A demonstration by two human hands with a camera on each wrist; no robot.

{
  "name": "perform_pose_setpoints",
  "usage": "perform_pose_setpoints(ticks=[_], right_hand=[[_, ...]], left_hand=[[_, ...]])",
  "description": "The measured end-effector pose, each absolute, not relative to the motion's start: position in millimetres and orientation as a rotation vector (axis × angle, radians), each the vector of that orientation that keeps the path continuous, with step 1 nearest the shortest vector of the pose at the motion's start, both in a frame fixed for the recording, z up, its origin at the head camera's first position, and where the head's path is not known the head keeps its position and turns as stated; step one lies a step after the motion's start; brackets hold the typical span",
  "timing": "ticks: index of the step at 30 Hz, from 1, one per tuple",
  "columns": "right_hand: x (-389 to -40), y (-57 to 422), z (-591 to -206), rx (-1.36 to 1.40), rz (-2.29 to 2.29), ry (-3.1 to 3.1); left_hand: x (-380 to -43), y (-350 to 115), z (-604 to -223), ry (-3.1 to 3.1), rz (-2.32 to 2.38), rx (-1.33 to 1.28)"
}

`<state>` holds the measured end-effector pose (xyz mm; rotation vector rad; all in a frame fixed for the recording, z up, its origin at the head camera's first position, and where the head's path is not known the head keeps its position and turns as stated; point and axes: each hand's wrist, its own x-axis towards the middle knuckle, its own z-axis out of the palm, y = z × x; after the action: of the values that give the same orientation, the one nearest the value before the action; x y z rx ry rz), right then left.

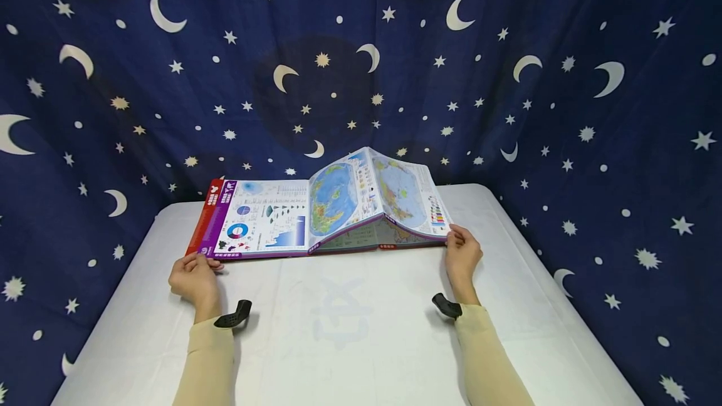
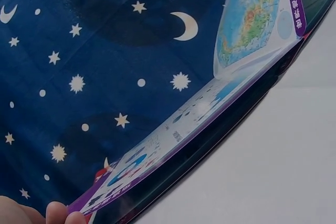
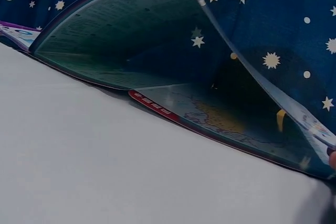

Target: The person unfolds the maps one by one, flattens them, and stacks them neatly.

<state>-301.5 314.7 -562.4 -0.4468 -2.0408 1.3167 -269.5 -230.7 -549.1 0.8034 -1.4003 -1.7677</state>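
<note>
A folding map [image 1: 290, 215] with a purple border lies spread across the far part of the table. Its left panel is flat, while the panels with the blue world maps [image 1: 334, 198] rise to a peaked fold. Under it shows a red-edged map sheet [image 1: 200, 221], also seen below the raised fold in the right wrist view [image 3: 210, 121]. My left hand [image 1: 195, 277] pinches the near left corner; its fingertips [image 2: 56, 212] show there in the left wrist view. My right hand [image 1: 464, 259] pinches the near right corner, only a fingertip [image 3: 333, 160] showing in the right wrist view.
A white cloth covers the table [image 1: 338, 331]. Behind and along both sides hangs a dark blue curtain [image 1: 361, 105] with moons and stars, close to the map's far edge. Black wrist devices [image 1: 234, 315] sit at both sleeve cuffs.
</note>
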Motion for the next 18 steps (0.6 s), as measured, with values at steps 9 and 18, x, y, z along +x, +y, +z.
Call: perform_pose_setpoints(ticks=[9, 18], right_hand=[[-303, 323, -563, -0.502, 1.269, -2.058], [-303, 326, -564, -0.484, 1.245, -2.063]], left_hand=[[-269, -238, -549, -1.363, -1.772, 0.843], [-273, -249, -557, -1.360, -1.749, 0.809]])
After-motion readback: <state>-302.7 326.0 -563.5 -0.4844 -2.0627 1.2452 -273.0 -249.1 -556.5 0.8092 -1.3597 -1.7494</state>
